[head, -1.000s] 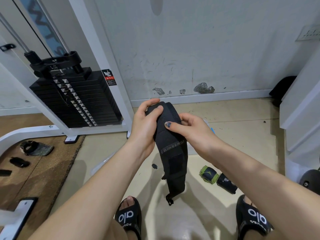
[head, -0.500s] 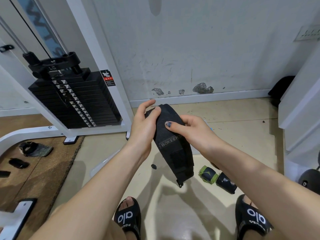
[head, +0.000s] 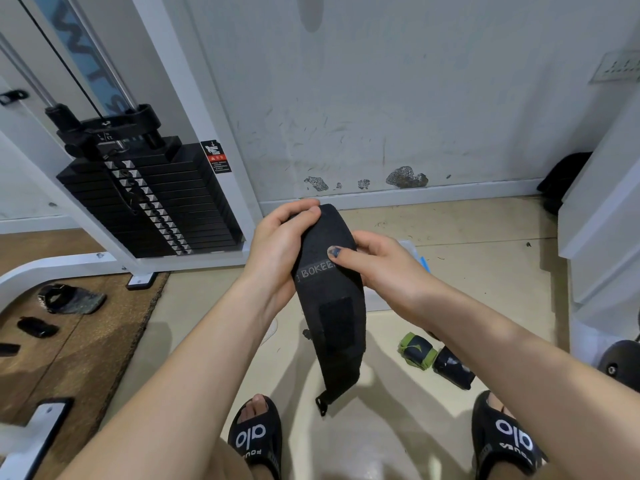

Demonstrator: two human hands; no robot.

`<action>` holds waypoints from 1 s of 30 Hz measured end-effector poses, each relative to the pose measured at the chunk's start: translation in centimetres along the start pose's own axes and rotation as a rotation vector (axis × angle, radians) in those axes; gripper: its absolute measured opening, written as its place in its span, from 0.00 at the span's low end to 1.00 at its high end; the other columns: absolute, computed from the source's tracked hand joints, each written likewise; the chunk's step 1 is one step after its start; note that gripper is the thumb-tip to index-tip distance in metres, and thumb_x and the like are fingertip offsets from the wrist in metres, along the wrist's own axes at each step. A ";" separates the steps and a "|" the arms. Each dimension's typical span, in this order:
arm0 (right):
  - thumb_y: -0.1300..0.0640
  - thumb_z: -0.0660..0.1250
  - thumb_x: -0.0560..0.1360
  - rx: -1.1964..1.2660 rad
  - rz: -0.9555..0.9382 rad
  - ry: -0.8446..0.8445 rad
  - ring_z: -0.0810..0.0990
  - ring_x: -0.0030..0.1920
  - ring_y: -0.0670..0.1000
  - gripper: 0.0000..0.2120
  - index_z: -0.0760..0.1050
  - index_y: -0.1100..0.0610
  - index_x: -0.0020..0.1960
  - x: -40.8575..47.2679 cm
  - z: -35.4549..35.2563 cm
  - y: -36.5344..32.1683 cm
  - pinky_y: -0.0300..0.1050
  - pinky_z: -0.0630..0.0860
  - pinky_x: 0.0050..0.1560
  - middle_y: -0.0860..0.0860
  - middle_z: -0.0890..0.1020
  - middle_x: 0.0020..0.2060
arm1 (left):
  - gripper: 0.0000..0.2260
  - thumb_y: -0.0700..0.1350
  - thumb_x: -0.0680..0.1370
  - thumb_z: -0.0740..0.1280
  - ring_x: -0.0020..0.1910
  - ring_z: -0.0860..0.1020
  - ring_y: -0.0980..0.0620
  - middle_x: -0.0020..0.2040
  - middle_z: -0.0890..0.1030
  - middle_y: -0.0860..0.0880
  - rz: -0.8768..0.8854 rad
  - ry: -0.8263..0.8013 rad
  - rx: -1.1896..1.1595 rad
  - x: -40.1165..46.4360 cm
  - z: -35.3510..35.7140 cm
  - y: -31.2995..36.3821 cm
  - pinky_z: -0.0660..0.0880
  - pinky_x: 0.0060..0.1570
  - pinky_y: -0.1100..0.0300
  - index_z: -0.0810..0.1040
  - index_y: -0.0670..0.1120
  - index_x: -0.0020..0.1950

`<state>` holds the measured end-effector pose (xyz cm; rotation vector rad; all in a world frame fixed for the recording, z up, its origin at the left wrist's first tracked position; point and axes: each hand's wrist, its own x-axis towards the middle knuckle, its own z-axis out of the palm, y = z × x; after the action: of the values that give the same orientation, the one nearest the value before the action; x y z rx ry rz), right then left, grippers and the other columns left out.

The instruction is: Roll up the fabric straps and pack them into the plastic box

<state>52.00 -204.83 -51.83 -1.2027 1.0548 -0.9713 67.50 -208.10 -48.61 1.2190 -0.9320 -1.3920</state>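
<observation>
my left hand (head: pixel 277 251) grips the top left edge of the black fabric strap (head: pixel 329 306), fingers curled over it, thumb on its face. my right hand (head: pixel 377 265) pinches the strap's right side, thumb pressed on the front; its fingers sit behind the fabric and cannot be seen. the strap is held in the air above the floor, upper end bent over, lower end hanging between my feet. it is wide, dull black, with a darker rectangular patch lower down and a small tab at the tip. white lettering reads "bokee", the rest covered by my thumb. the plastic box (head: pixel 412 251) is mostly hidden behind my right hand. both slippers (head: pixel 256 438) read "alo". a green and black rolled strap (head: pixel 415 351) lies on the floor.
</observation>
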 end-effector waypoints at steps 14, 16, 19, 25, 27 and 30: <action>0.56 0.67 0.82 -0.126 -0.007 0.086 0.86 0.53 0.53 0.07 0.84 0.54 0.55 -0.6 -0.1 -0.4 0.47 0.80 0.55 0.54 0.88 0.50 | 0.12 0.40 0.83 0.65 0.40 0.84 0.51 0.46 0.86 0.47 -0.062 -0.041 -0.011 -0.3 0.1 -1.3 0.81 0.40 0.57 0.79 0.51 0.64; 0.55 0.67 0.82 -0.078 0.028 0.039 0.86 0.53 0.51 0.08 0.82 0.54 0.58 -0.6 -0.1 -0.3 0.41 0.81 0.51 0.53 0.88 0.52 | 0.12 0.39 0.83 0.64 0.37 0.83 0.51 0.41 0.86 0.47 -0.065 -0.025 -0.065 -0.3 0.2 -0.9 0.81 0.37 0.56 0.79 0.50 0.64; 0.55 0.68 0.81 -0.059 0.059 -0.007 0.86 0.52 0.48 0.08 0.81 0.55 0.59 -0.5 0.2 0.2 0.40 0.81 0.50 0.50 0.88 0.51 | 0.11 0.43 0.83 0.65 0.42 0.85 0.50 0.47 0.86 0.45 -0.108 0.059 -0.142 0.2 -0.4 -0.3 0.83 0.44 0.54 0.78 0.50 0.65; 0.52 0.68 0.82 0.059 0.050 0.161 0.87 0.50 0.54 0.10 0.81 0.59 0.55 0.2 0.2 0.3 0.48 0.82 0.49 0.57 0.88 0.49 | 0.15 0.49 0.83 0.64 0.52 0.84 0.49 0.56 0.84 0.45 -0.163 -0.080 0.024 -1.3 0.7 -1.8 0.81 0.53 0.53 0.75 0.55 0.70; 0.50 0.66 0.82 0.089 0.096 0.125 0.87 0.54 0.57 0.12 0.81 0.58 0.57 0.3 -0.1 0.0 0.54 0.80 0.56 0.58 0.87 0.52 | 0.14 0.41 0.84 0.61 0.42 0.84 0.51 0.49 0.85 0.45 -0.145 -0.105 0.009 -1.4 0.9 -2.1 0.81 0.43 0.56 0.78 0.53 0.67; 0.52 0.67 0.82 -0.031 0.156 -0.043 0.86 0.55 0.50 0.10 0.82 0.52 0.60 -0.2 -0.2 0.1 0.48 0.80 0.59 0.50 0.88 0.53 | 0.14 0.37 0.84 0.59 0.37 0.82 0.50 0.44 0.84 0.42 -0.120 -0.013 -0.069 -0.5 0.1 -1.1 0.81 0.36 0.57 0.79 0.48 0.65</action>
<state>51.76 -204.63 -51.92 -1.1438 1.1159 -0.8081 67.14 -207.46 -49.52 1.2322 -0.8240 -1.5156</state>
